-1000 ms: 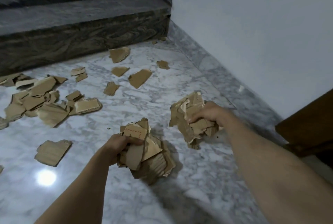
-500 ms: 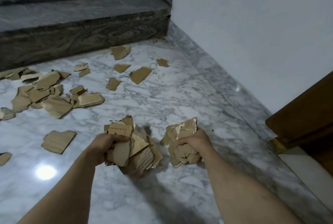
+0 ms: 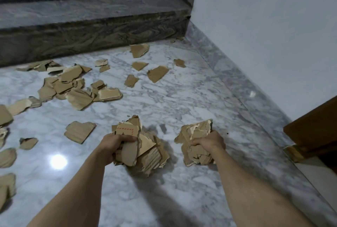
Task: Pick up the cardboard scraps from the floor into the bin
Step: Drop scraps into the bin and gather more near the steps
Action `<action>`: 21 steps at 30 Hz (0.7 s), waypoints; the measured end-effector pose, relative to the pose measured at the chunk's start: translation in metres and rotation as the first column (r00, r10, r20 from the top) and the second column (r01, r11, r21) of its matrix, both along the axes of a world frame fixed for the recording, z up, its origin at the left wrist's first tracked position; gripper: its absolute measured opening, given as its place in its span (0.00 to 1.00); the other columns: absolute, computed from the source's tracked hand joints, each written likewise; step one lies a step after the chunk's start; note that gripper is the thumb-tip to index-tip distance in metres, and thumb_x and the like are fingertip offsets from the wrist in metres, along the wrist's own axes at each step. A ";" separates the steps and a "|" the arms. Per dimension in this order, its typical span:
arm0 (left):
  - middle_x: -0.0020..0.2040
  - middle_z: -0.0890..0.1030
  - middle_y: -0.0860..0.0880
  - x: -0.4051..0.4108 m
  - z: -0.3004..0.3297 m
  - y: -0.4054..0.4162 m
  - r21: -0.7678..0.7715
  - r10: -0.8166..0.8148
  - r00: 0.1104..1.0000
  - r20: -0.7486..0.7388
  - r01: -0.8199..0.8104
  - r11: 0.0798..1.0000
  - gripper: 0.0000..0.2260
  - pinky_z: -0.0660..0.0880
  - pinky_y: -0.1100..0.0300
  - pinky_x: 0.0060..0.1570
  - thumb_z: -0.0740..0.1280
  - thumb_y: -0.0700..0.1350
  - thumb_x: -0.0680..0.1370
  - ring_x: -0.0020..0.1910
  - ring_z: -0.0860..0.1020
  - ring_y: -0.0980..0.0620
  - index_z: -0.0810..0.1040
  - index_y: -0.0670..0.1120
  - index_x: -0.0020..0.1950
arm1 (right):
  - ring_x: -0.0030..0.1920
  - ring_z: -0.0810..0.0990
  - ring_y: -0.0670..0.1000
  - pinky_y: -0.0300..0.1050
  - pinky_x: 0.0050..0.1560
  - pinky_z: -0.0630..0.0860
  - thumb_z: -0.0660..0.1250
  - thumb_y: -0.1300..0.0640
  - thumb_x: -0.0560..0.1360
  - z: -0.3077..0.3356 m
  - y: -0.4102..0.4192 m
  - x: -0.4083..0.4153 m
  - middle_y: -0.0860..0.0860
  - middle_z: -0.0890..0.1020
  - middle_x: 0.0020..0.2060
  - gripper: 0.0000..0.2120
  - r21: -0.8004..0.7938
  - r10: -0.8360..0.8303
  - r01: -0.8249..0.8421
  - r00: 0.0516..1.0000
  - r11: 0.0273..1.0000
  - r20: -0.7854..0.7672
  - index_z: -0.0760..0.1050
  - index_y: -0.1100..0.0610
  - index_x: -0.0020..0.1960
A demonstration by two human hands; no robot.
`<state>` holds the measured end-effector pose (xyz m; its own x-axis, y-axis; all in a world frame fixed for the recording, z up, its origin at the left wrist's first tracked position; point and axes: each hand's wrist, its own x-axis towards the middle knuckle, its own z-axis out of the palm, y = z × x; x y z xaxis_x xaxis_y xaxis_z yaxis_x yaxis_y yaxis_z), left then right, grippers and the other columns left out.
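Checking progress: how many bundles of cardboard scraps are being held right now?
2: one bundle in the left hand, one bundle in the right hand. Many loose scraps remain on the floor.

- A white marble floor (image 3: 182, 99) with grey veining fills most of the view.
- A bright round glare of light (image 3: 58, 161) reflects off it at lower left.
- A dark, swirled stone step (image 3: 91, 38) runs across the back, with a grey tread (image 3: 82, 11) on top and a second riser above.
- A plain pale wall (image 3: 264, 26) stands on the right, met by a grey marble skirting (image 3: 237, 84) along its foot.
- A brown wooden panel (image 3: 313, 128) juts in at the right edge, its lower corner just above the floor.
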<state>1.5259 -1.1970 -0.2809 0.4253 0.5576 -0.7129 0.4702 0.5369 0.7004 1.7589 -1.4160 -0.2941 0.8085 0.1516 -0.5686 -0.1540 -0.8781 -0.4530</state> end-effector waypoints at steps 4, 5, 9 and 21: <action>0.46 0.84 0.36 -0.001 0.001 -0.002 -0.026 0.019 1.000 0.017 -0.018 0.999 0.17 0.77 0.55 0.25 0.78 0.36 0.68 0.41 0.82 0.37 0.81 0.35 0.54 | 0.40 0.80 0.53 0.39 0.33 0.72 0.85 0.46 0.56 -0.001 0.001 -0.007 0.52 0.83 0.43 0.28 0.056 -0.078 0.079 0.996 0.995 -0.032 0.80 0.57 0.50; 0.47 0.84 0.35 -0.003 0.001 -0.001 -0.033 0.025 0.999 0.024 -0.024 0.999 0.17 0.78 0.54 0.27 0.78 0.36 0.68 0.41 0.82 0.37 0.81 0.35 0.54 | 0.41 0.82 0.53 0.42 0.38 0.77 0.85 0.46 0.55 -0.001 0.003 -0.008 0.52 0.85 0.44 0.28 0.077 -0.085 0.089 0.995 0.993 -0.050 0.81 0.57 0.49; 0.48 0.84 0.36 -0.016 0.005 0.004 -0.041 0.073 0.996 0.049 -0.071 0.997 0.13 0.80 0.50 0.36 0.76 0.36 0.69 0.41 0.82 0.38 0.81 0.36 0.52 | 0.45 0.82 0.54 0.47 0.51 0.80 0.86 0.53 0.55 -0.002 0.036 -0.020 0.53 0.84 0.45 0.25 0.269 -0.101 0.145 0.980 0.952 -0.172 0.81 0.61 0.47; 0.47 0.85 0.37 -0.212 0.058 0.097 0.097 0.386 0.916 -0.107 -0.377 0.921 0.13 0.81 0.43 0.46 0.78 0.37 0.68 0.45 0.82 0.37 0.81 0.39 0.49 | 0.53 0.83 0.55 0.49 0.58 0.79 0.86 0.48 0.45 0.036 0.268 -0.174 0.54 0.85 0.48 0.36 0.403 0.413 -0.316 0.893 0.859 -0.180 0.79 0.61 0.49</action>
